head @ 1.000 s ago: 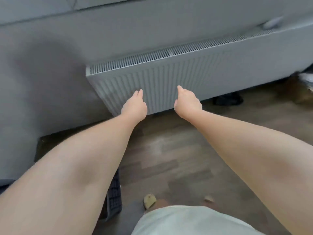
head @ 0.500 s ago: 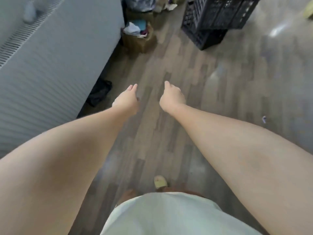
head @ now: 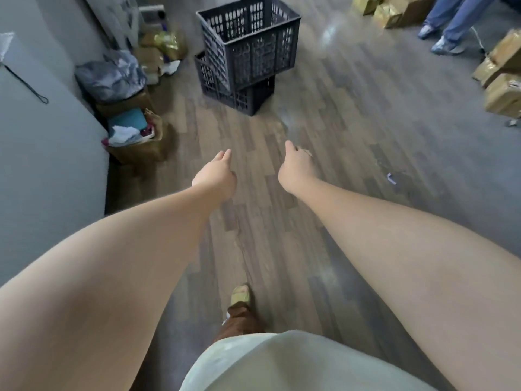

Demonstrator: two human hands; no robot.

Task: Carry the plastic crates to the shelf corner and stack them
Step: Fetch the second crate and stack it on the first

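Observation:
Two dark grey slotted plastic crates stand stacked on the wooden floor ahead, at the top centre of the view. The upper crate (head: 248, 40) sits skewed on the lower crate (head: 234, 91). Both my arms reach forward, well short of the stack. My left hand (head: 215, 176) holds nothing, its fingers loosely apart. My right hand (head: 296, 167) is also empty, its fingers slightly curled and pointing toward the crates. Bare floor lies between my hands and the stack.
A grey radiator panel (head: 42, 142) runs along the left. Bags of clothes (head: 132, 134) and clutter (head: 158, 52) sit beside it. Wrapped brown parcels (head: 501, 80) lie at the right. Another person's legs (head: 451, 21) stand at the top right. My foot (head: 241, 294) is below.
The view has swung right from the radiator toward the room. The stacked crates have come fully into sight and closer. My hands stay outstretched and empty.

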